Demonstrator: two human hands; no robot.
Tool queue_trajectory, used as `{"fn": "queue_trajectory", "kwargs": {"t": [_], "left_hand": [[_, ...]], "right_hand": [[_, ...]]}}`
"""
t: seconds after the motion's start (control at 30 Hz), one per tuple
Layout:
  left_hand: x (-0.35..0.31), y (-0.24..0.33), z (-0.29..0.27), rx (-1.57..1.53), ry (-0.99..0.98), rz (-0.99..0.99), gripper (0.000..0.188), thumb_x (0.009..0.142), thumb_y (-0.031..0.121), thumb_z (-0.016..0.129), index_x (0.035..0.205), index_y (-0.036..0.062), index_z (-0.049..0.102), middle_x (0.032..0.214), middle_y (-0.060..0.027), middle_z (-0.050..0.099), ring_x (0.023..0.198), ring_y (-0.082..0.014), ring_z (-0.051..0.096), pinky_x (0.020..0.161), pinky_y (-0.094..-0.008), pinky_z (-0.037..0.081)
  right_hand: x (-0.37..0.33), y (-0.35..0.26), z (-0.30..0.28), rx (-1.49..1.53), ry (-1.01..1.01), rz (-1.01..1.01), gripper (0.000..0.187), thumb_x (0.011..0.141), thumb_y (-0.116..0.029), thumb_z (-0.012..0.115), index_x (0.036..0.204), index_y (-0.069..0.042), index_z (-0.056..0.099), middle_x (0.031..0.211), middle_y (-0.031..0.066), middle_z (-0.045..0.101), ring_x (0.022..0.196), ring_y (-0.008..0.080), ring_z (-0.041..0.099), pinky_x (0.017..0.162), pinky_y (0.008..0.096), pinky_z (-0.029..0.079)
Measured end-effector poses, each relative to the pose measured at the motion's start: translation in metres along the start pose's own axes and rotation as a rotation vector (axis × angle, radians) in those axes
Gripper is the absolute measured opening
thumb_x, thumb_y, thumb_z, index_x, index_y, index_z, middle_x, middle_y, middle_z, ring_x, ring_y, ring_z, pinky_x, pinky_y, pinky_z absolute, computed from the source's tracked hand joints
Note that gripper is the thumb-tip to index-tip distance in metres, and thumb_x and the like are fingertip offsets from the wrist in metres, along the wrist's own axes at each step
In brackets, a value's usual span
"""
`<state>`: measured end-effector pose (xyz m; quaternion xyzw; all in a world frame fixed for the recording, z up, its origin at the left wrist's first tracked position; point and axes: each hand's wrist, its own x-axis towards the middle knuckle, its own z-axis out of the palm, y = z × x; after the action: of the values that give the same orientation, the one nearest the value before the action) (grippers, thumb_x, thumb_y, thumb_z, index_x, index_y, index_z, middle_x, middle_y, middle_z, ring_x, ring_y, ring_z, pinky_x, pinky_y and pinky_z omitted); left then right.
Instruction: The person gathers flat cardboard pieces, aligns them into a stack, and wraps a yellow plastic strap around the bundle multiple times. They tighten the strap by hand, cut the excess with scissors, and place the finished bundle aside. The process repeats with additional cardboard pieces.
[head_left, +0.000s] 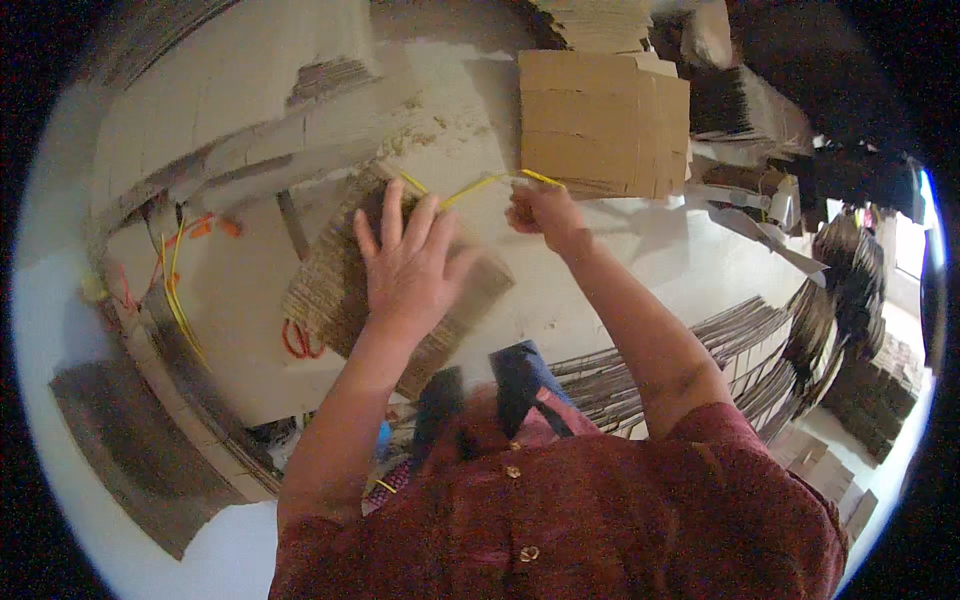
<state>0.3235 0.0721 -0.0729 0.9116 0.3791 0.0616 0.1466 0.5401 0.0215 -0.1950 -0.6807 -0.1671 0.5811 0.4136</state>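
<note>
Bare tabletop (548,285) is lying open between the cardboard bundle (470,295) and the right forearm (645,320). Brown sheets (603,122) are blocking the way beyond the right hand (548,212); a yellow strap (475,188) is bridging toward the left hand (407,270).

The left grip (408,268) rests spread on bundled cardboard (325,278); the right grip (550,212) clasps yellow strap (472,190).

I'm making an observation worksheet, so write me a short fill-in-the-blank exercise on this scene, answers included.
1. The left hand lies palm ____ on the cardboard stack.
2. The right hand grips a strap whose colour is ____.
3. The number of orange-red finger loops showing on the scissors is ____.
4. Of the two hands, the ____ one is nearer the flat cardboard pile.

Answers: down; yellow; two; right
</note>
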Motion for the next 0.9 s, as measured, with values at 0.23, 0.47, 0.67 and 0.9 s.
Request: {"fn": "queue_trajectory", "kwargs": {"t": [0.23, 0.47, 0.67, 0.9], "left_hand": [[0.008, 0.004, 0.004, 0.051, -0.026, -0.008, 0.037, 0.076, 0.036, 0.06, 0.103, 0.0112, 0.055, 0.123, -0.0067, 0.044, 0.126, -0.0374, 0.025, 0.098, -0.0614, 0.015], [0.01, 0.009, 0.005, 0.024, -0.013, -0.002, 0.038, 0.075, 0.038, 0.059, 0.101, 0.0111, 0.056, 0.121, -0.0064, 0.045, 0.125, -0.0374, 0.026, 0.097, -0.0632, 0.015], [0.007, 0.002, 0.002, -0.004, -0.016, 0.013, 0.04, 0.072, 0.038, 0.062, 0.1, 0.0108, 0.056, 0.121, -0.0062, 0.046, 0.126, -0.0373, 0.026, 0.097, -0.0632, 0.015], [0.03, 0.015, 0.005, -0.038, -0.013, 0.09, 0.043, 0.068, 0.038, 0.066, 0.099, 0.0106, 0.056, 0.12, -0.0069, 0.047, 0.125, -0.0368, 0.028, 0.097, -0.0628, 0.017]], "right_hand": [[0.095, 0.082, 0.021, -0.615, 0.195, 0.181, 0.028, 0.085, -0.028, 0.046, 0.103, -0.013, 0.06, 0.067, 0.0076, 0.062, 0.057, 0.0198, 0.059, 0.055, 0.033, 0.046], [0.1, 0.057, 0.054, 0.549, 0.472, 0.082, 0.019, 0.082, -0.017, 0.051, 0.092, -0.003, 0.062, 0.07, 0.008, 0.06, 0.062, 0.0184, 0.057, 0.059, 0.0312, 0.048], [0.038, 0.025, 0.066, 0.364, 0.107, 0.0, 0.014, 0.081, -0.011, 0.054, 0.078, 0.001, 0.062, 0.064, 0.0049, 0.054, 0.055, 0.0132, 0.051, 0.053, 0.0273, 0.047], [0.008, -0.002, 0.03, -0.81, 0.047, -0.849, 0.022, 0.078, -0.023, 0.057, 0.083, -0.003, 0.064, 0.072, 0.0096, 0.061, 0.064, 0.0181, 0.056, 0.064, 0.0341, 0.048]]}}
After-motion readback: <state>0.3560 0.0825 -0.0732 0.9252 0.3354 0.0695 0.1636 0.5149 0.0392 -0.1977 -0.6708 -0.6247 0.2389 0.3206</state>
